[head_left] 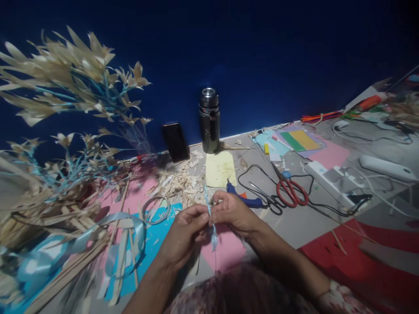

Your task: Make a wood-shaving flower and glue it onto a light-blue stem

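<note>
A thin light-blue wrapped stem point(214, 242) stands nearly upright between my two hands, its upper tip and lower end showing past the fingers. My left hand point(185, 229) pinches it between thumb and forefinger. Thumb and fingers of my right hand point(235, 214) close on the same stem from the other side, with the fingertips of both hands almost touching. Beneath them lies a pink sheet point(225, 253). Just beyond my right hand rests a blue tool point(248, 200) that looks like a glue gun, its tip at a pale yellow pad point(220, 168).
Red-handled scissors point(293, 194) and black-handled scissors point(275, 204) lie right, near a white power strip point(334, 181). A flask point(209, 124) and phone point(176, 143) stand behind. Left are blue-stemmed dried-leaf flowers point(94, 65), husk scraps point(183, 179), a tape ring point(157, 210) and blue ribbon point(137, 235).
</note>
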The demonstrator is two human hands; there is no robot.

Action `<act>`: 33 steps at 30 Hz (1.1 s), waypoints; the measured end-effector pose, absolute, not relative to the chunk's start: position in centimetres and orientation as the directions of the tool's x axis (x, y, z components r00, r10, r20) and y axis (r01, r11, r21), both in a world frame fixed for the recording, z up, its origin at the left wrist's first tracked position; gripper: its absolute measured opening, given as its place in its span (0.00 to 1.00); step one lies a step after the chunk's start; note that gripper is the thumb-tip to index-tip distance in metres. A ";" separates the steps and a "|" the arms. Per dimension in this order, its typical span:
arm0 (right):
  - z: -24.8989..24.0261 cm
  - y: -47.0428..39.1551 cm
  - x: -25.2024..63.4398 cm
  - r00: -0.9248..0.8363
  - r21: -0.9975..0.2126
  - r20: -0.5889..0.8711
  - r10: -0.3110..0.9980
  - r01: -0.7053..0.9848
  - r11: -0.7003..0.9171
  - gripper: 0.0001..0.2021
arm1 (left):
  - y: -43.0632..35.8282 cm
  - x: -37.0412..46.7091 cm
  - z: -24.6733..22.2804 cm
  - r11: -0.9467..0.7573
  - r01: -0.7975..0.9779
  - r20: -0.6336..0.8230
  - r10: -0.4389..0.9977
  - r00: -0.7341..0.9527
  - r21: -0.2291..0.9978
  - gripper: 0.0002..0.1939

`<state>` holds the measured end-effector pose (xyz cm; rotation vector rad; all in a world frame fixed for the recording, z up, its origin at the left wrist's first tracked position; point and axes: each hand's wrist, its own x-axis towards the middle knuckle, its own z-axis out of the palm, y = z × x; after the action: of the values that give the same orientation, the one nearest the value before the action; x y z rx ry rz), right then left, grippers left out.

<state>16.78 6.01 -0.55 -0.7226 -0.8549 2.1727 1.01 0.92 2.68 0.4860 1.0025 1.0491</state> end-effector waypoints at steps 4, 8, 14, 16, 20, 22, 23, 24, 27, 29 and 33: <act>-0.3 5.9 16.6 -0.634 -0.726 -0.236 0.736 -0.389 -0.567 0.29 | 1.0 0.8 3.1 0.458 -0.474 -0.426 0.886 0.180 0.752 0.17; -0.4 5.8 16.2 -0.652 -0.699 -0.217 0.727 -0.416 -0.582 0.27 | 1.1 1.0 2.9 0.437 -0.436 -0.403 0.899 0.173 0.786 0.17; -0.8 6.1 16.6 -0.511 -0.818 -0.227 0.829 -0.361 -0.447 0.20 | 1.4 0.8 2.8 0.288 -0.362 -0.306 0.952 0.007 0.887 0.14; -0.8 6.0 16.9 -0.475 -0.888 -0.194 0.858 -0.287 -0.359 0.21 | 1.6 0.4 3.0 0.267 -0.331 -0.287 0.958 -0.014 0.905 0.14; -0.2 5.6 17.2 -0.514 -0.965 -0.118 0.850 -0.143 -0.221 0.21 | 2.0 0.1 3.2 0.226 -0.277 -0.254 0.965 -0.068 0.934 0.15; 0.2 5.4 17.0 -0.494 -0.979 -0.117 0.861 -0.088 -0.184 0.15 | 2.1 0.2 3.1 0.213 -0.255 -0.239 0.968 -0.074 0.943 0.15; 0.4 5.4 17.0 -0.479 -0.981 -0.127 0.869 -0.067 -0.181 0.13 | 2.1 0.3 3.1 0.207 -0.248 -0.233 0.969 -0.078 0.946 0.15; 0.5 5.4 16.9 -0.470 -0.981 -0.141 0.871 -0.050 -0.185 0.11 | 2.1 0.4 3.1 0.203 -0.247 -0.231 0.969 -0.088 0.948 0.15; 1.0 5.4 17.0 -0.462 -0.978 -0.173 0.870 -0.024 -0.208 0.10 | 2.2 0.7 3.1 0.199 -0.266 -0.238 0.964 -0.121 0.943 0.16; 1.2 5.4 17.6 -0.467 -0.979 -0.180 0.866 0.000 -0.204 0.09 | 2.3 0.8 3.0 0.194 -0.275 -0.238 0.961 -0.139 0.942 0.16; 1.1 5.9 20.4 -0.390 -0.958 -0.111 0.914 0.286 0.005 0.05 | 2.9 0.4 2.3 0.121 -0.247 -0.172 0.965 -0.199 0.962 0.14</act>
<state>20.39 5.87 1.07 -1.2383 -1.7124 1.4080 0.42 2.92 2.35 0.8140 1.2540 1.3556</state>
